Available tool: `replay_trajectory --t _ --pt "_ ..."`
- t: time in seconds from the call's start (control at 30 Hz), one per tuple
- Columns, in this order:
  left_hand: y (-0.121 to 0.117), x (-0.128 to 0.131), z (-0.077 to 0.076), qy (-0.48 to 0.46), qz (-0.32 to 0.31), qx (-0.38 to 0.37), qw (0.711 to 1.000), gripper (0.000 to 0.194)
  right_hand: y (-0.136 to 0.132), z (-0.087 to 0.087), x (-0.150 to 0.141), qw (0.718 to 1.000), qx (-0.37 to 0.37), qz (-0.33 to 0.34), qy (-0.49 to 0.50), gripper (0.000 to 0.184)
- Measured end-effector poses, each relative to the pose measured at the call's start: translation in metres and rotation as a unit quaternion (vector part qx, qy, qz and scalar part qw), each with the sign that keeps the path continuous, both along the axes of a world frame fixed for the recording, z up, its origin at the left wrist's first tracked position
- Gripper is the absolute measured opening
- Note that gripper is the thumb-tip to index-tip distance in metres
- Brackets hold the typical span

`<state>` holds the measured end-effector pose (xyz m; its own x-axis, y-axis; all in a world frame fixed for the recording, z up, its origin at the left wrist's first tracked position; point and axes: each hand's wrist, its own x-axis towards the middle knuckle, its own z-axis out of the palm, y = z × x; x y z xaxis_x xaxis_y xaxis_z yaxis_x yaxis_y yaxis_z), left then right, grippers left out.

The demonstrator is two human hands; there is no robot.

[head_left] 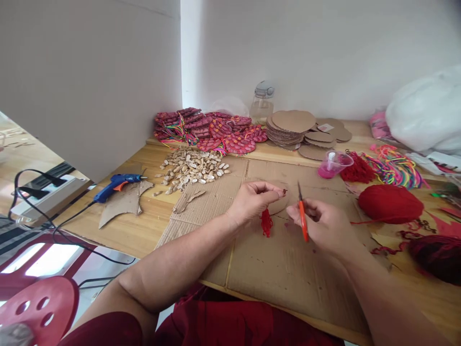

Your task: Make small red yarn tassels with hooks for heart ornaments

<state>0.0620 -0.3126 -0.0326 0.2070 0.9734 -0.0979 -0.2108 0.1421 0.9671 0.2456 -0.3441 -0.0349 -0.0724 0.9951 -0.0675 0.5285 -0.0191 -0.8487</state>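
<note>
Dark red clothing (pixel 230 322) fills the bottom edge, just below a cardboard sheet (pixel 281 269) spread over the wooden table (pixel 140 238). Above the sheet, the left hand (pixel 257 198) pinches a red yarn tassel (pixel 266 224), whose strands hang below the fingers; a small dark twist shows at the fingertips. Just beside it, the right hand (pixel 319 223) is closed around orange-handled scissors (pixel 303 225), their blades pointing up and away. Right of that hand lies a red yarn ball (pixel 391 204), with a darker yarn ball (pixel 437 259) nearer the camera. Peanut shells (pixel 194 167) are heaped farther left, near a blue glue gun (pixel 112 188).
</note>
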Motion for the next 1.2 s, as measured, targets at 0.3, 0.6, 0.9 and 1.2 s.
replay_trajectory --t 0.3,0.6,0.9,1.2 --pt "0.0021 -0.0019 0.001 -0.007 0.004 0.023 1.0 0.015 -0.0016 0.0046 0.0001 0.992 -0.014 0.081 -0.097 0.03" --pt "0.0046 -0.0044 -0.0012 0.024 -0.011 0.058 0.998 0.014 0.0 0.0034 0.0009 0.988 0.004 0.098 -0.122 0.033" --pt "0.005 -0.0071 0.0 0.078 -0.031 0.083 0.993 0.014 -0.0015 0.0034 0.0007 0.986 0.005 0.092 -0.137 0.035" --pt "0.0057 -0.0079 -0.0002 0.079 -0.041 0.064 0.994 0.015 -0.0028 0.0044 0.0003 0.988 0.015 0.093 -0.126 0.043"
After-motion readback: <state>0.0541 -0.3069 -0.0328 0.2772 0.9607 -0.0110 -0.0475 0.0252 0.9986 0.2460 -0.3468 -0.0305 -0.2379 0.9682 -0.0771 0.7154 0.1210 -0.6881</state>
